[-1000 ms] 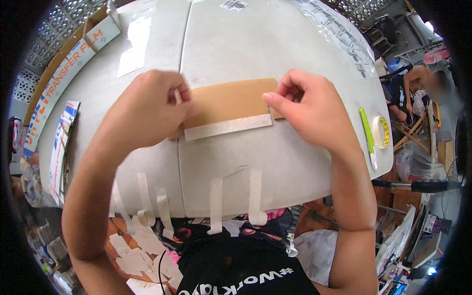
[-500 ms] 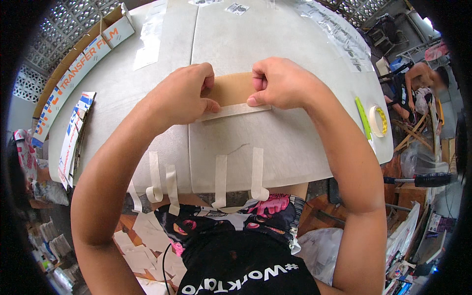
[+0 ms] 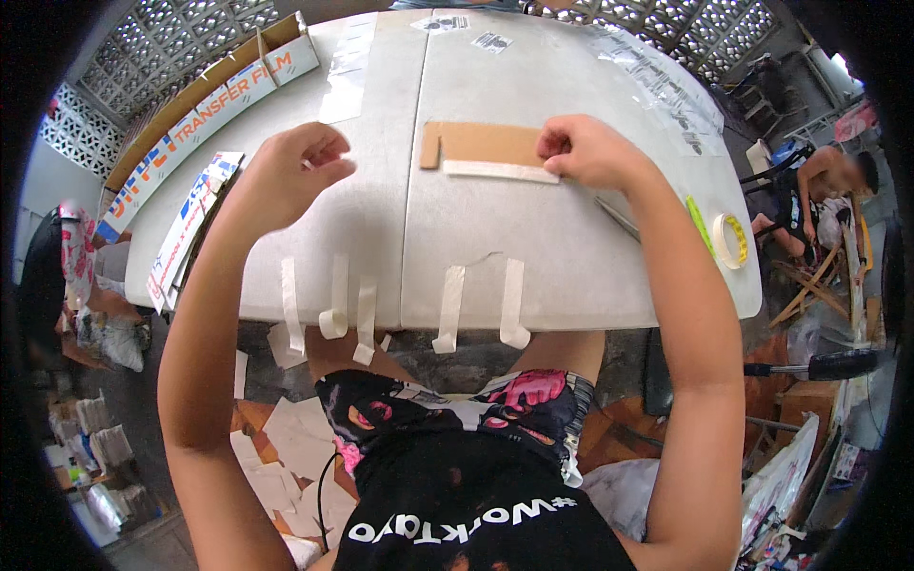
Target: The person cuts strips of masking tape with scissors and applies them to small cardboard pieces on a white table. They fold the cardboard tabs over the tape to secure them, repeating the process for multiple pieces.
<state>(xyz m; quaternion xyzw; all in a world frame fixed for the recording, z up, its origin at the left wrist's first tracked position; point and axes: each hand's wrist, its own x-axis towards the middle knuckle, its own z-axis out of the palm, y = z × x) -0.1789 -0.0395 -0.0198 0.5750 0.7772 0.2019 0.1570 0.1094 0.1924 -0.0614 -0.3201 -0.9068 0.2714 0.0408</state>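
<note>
Right hand (image 3: pixel 586 154) curled, grip unclear, at right end of cardboard (image 3: pixel 487 142), left hand (image 3: pixel 297 169) spread, apart to its left

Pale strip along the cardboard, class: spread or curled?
Spread: the pale strip runs straight along the near edge of the cardboard.

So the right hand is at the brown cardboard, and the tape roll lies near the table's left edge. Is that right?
Not quite: the head view shows the tape roll near the table's right edge. The right hand is indeed at the brown cardboard.
</note>
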